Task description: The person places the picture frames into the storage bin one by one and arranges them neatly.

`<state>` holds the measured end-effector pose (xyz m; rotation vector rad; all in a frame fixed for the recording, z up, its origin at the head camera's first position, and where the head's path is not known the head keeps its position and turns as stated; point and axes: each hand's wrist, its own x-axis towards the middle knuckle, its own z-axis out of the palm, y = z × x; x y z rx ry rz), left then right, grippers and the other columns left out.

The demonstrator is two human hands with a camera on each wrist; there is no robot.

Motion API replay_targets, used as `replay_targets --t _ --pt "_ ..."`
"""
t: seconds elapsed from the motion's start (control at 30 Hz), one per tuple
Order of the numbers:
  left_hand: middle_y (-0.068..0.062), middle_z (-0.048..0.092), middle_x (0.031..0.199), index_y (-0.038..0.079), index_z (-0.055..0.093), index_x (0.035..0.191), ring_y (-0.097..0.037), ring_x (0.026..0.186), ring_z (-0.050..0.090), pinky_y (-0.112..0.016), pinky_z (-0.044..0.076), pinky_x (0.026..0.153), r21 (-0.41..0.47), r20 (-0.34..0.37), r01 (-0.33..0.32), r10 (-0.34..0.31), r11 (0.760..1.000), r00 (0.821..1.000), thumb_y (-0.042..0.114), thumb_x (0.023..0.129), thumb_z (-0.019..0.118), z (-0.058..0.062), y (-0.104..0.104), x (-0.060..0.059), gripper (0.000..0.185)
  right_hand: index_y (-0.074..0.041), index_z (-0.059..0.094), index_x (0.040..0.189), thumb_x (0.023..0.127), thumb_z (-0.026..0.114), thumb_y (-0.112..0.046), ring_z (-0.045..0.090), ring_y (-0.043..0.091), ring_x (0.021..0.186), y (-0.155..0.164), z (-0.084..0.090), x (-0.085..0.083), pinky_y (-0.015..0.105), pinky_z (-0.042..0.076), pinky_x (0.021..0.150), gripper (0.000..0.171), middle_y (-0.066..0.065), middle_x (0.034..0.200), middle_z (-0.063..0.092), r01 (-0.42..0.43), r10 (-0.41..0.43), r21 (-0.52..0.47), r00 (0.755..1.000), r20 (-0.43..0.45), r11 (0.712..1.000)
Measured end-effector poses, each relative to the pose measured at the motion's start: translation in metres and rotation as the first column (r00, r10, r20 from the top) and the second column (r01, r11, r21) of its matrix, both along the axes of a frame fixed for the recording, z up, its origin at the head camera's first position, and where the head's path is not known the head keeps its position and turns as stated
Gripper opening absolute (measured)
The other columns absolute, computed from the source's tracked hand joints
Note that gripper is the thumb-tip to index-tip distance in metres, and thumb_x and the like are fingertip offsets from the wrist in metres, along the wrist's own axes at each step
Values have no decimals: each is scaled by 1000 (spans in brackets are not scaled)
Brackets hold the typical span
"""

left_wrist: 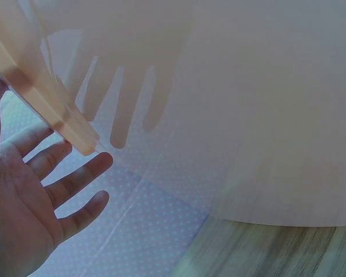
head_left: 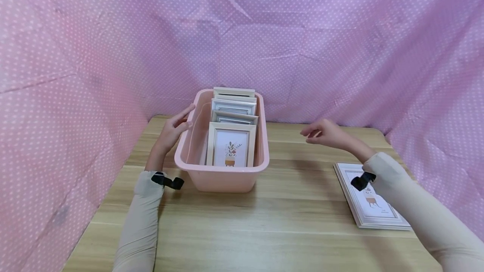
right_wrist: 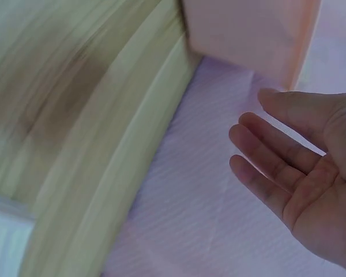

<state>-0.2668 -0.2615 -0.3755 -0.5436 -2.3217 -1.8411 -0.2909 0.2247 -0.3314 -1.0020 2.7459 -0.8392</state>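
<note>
My left hand (head_left: 174, 130) rested open-fingered against the pink bin (head_left: 221, 177) at nine o'clock; my right hand (head_left: 324, 133) hovered relaxed, empty, at three.

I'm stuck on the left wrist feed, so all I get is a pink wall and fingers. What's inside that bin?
Observer: The pink bin holds several picture frames standing upright in a row.
Operator: Where is the other hand?
Observer: The right hand hovers open above the table, right of the bin, holding nothing.
Operator: Anything else out there?
Observer: One white frame lies flat near the table's right edge.
</note>
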Motion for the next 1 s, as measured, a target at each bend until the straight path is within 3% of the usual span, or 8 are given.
replay_targets --t 0.5,0.73,1.0 --pt "-10 30 152 5 37 144 -14 116 50 -14 43 87 -6 -4 -7 7 1000 1000 11 95 50 -1 0 -3 51 5 68 100 77 70 2 66 27 79 87 -30 5 34 55 70 23 18 93 70 61 -64 92 998 27 994" --pt "-12 30 152 4 36 144 -12 115 51 -14 45 86 12 -1 1 -1 1000 1000 9 95 49 -3 2 -2 51 6 68 103 77 73 -4 67 26 80 118 -42 11 35 55 71 28 22 97 69 25 -36 139 996 80 990" --pt "-8 29 153 7 35 145 -24 124 47 -15 46 85 15 18 0 0 1000 1000 12 96 49 -5 0 -3 51 10 65 106 77 75 -11 66 20 88 144 -50 20 35 54 76 37 25 104 66 -5 -29 181 983 181 983"
